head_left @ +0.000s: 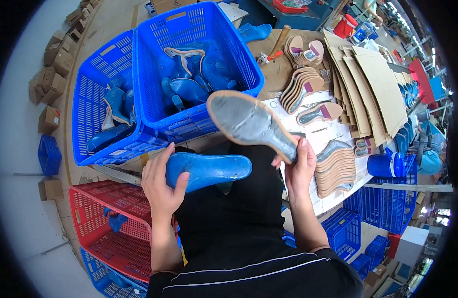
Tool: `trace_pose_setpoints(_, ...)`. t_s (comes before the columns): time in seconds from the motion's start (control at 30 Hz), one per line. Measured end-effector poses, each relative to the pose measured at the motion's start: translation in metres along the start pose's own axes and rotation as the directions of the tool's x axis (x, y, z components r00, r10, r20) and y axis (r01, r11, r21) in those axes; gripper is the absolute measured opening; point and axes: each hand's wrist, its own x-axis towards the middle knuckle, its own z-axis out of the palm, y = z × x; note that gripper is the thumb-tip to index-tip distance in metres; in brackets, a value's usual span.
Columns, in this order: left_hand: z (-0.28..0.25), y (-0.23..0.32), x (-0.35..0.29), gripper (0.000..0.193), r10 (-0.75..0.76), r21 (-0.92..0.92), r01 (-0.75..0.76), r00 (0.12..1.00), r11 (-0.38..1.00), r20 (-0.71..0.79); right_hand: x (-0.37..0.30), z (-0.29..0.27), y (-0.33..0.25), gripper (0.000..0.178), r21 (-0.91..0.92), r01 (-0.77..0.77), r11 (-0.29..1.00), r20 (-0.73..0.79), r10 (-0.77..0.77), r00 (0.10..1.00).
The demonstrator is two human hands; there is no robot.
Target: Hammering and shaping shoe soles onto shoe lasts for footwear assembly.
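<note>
My left hand (162, 181) is wrapped round the heel end of a blue plastic shoe last (209, 171), held level above my lap with its toe pointing right. In my right hand (301, 166) is a shoe insole (249, 119), gripped by its narrow heel end. Its broad front tilts up toward the blue crate, and the face turned to me is grey and shiny with a tan rim. The insole hangs just above the last, apart from it. Beside my right hand, a row of stacked insoles (334, 171) lies on the white-papered table (316, 131).
Two blue crates (199, 119) with lasts stand ahead on the left; a red crate (110, 238) sits at my left. More insoles (301, 89), a hammer (281, 42) and cardboard sheets (373, 89) lie on the table. A blue jug (386, 165) stands by its right edge.
</note>
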Motion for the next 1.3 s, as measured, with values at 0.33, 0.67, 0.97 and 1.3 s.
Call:
trace_pose_setpoints(0.33, -0.023, 0.053, -0.019, 0.053, -0.296, 0.218, 0.247, 0.927, 0.944, 0.231, 0.036, -0.160, 0.052, 0.050, -0.923, 0.105, 0.369, -0.114, -0.524, 0.844)
trace_pose_setpoints(0.67, 0.000, 0.087, -0.073, 0.105, -0.260, -0.305, 0.512, 0.761, 0.803, 0.595, -0.020, -0.145, 0.098, 0.055, -0.989, -0.047, -0.138, -0.008, -0.271, 0.963)
trace_pose_setpoints(0.97, -0.015, 0.087, -0.078, 0.101, -0.162, -0.282, 0.399, 0.782, 0.873, 0.602, -0.003, -0.150, 0.062, 0.037, -0.986, -0.163, 0.026, -0.161, 0.074, 0.984)
trace_pose_setpoints(1.3, 0.009, 0.079, -0.105, 0.018, 0.437, -0.483, -0.265, 0.852, 0.834, 0.288, -0.014, 0.073, -0.125, 0.032, -0.833, 0.554, -0.003, 0.510, 0.384, 0.769)
